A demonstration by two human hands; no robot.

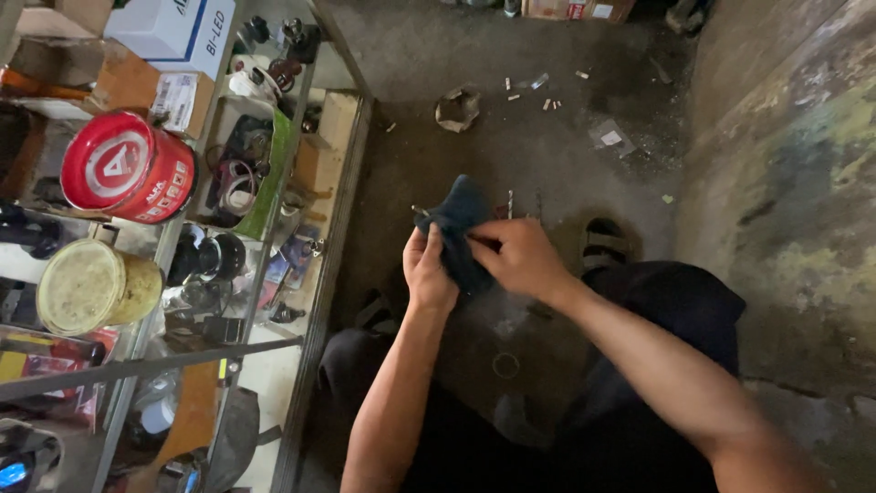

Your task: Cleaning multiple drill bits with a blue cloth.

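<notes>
- Over the dark floor (pixel 547 173), between the person's knees, the two hands meet on a dark blue cloth (pixel 459 219).
- The left hand (pixel 429 272) is closed around the lower part of the cloth, with the thumb on top.
- The right hand (pixel 518 257) pinches the cloth from the side, its fingers pressed together on the cloth.
- The two hands touch each other at the cloth.
- The top of the cloth sticks up past the fingers. Something thin and shiny pokes out at its left edge, too small to tell what it is.
- A foot in a sandal (pixel 604 245) rests on the floor just right of the hands.
- Small bits of paper and a crumpled scrap (pixel 457 109) lie on the floor farther away.
- To the left stands a glass shelf (pixel 333 237) full of small things.
- On top of it sit a red round tin (pixel 128 169) and a pale yellow tin (pixel 96 285).
- A rough wall (pixel 794 183) is on the right.
</notes>
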